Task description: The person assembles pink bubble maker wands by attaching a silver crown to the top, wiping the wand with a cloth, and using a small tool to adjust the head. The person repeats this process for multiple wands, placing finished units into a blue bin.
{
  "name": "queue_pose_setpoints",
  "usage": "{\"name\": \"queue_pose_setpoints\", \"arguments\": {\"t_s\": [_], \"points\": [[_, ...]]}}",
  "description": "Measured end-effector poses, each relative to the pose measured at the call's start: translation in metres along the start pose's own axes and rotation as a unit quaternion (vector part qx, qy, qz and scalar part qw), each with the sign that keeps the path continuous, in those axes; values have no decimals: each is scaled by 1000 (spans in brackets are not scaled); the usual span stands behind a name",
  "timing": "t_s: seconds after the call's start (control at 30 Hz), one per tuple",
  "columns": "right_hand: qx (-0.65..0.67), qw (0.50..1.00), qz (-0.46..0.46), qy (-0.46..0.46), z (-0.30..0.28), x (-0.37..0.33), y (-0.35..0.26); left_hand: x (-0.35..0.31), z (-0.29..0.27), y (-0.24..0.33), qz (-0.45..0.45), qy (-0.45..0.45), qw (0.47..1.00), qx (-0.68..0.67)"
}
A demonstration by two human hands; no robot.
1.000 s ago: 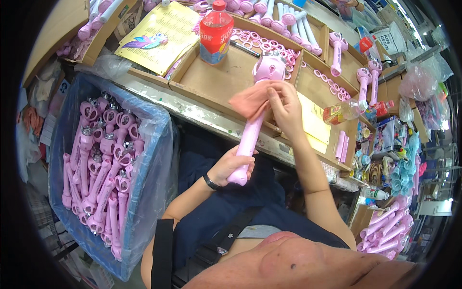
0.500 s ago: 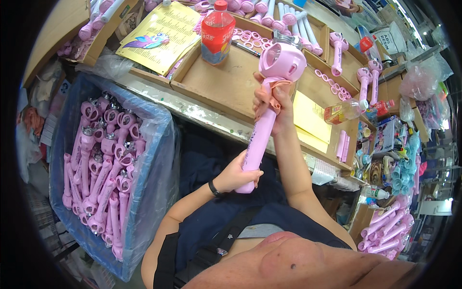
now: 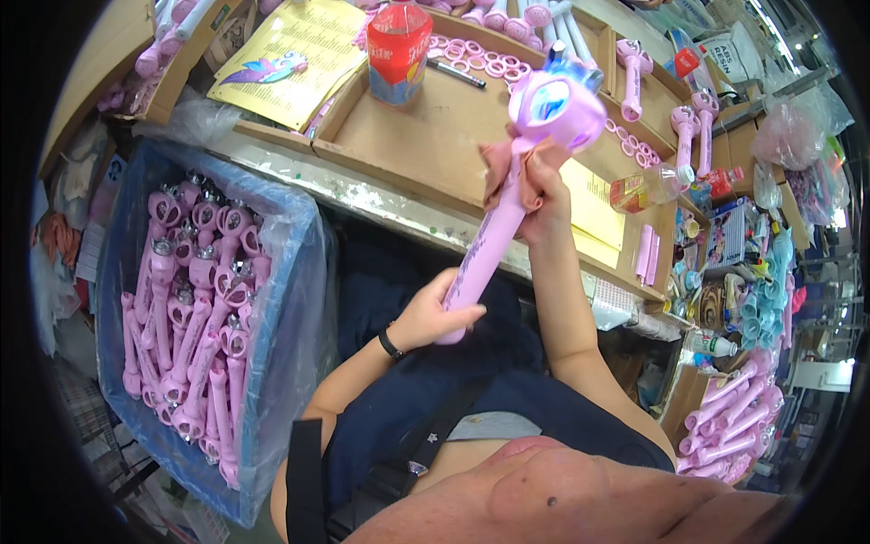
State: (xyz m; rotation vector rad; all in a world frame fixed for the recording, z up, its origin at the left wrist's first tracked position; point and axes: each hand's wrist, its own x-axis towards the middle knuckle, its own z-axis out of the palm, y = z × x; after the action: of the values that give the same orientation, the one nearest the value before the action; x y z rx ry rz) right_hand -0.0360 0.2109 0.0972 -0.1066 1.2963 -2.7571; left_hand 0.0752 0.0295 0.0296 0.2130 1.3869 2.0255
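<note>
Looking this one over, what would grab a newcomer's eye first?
Probably the pink wand in the left hand and right hand at centre, blue light showing in its head. Next, the blue bin at left, packed with similar wands, then the red bottle standing in the cardboard tray beyond.

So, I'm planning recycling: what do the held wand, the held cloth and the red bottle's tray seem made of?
Wand: probably moulded plastic, by its smooth, softly shiny pink surface.
Cloth: matte, soft fabric, judging by its loose folds; the fibre can't be told.
Tray: likely cardboard, matte, going by its brown colour and thin walls.
</note>
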Motion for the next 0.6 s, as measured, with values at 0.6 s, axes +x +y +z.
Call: {"name": "queue_pose_setpoints", "arguments": {"t_s": [0.6], "points": [[-167, 984, 26, 53, 38, -91, 80, 26, 8, 8, 211, 192, 936, -208]]}}
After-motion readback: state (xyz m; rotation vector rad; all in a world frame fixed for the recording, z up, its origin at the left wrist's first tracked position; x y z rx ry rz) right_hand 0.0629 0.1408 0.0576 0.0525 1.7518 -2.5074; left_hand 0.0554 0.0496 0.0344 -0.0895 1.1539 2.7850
